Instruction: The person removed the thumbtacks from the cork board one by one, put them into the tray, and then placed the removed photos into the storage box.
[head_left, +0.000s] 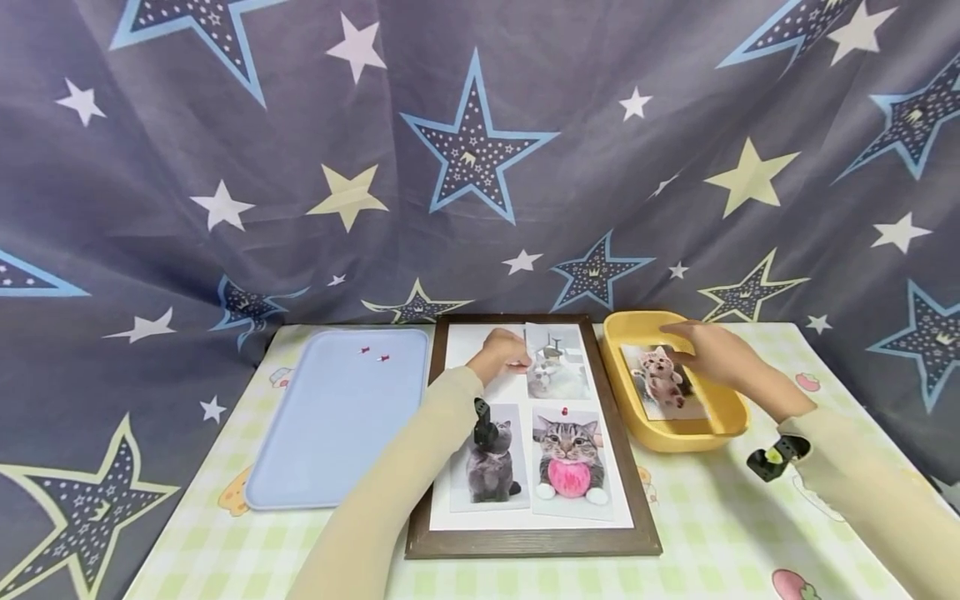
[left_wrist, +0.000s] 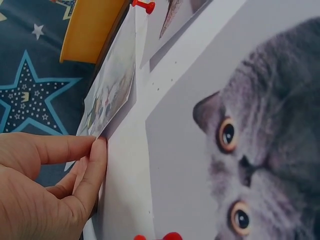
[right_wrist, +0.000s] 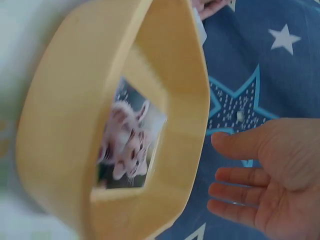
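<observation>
Left hand (head_left: 504,352) pinches the edge of the rectangular pale-cat paper photo (head_left: 557,377), upper right on the white, brown-framed board (head_left: 467,358): best kept flat, uncreased! Right hand (head_left: 714,357), fingers apart, grips nothing above the yellow plastic tub (head_left: 678,439).

Frame (head_left: 532,546) right of tray (head_left: 337,433); two photos (head_left: 572,458) on its near half, third photo (head_left: 558,382) behind; basin (head_left: 678,440) farther right, fourth photo (head_left: 662,387) inside.
</observation>
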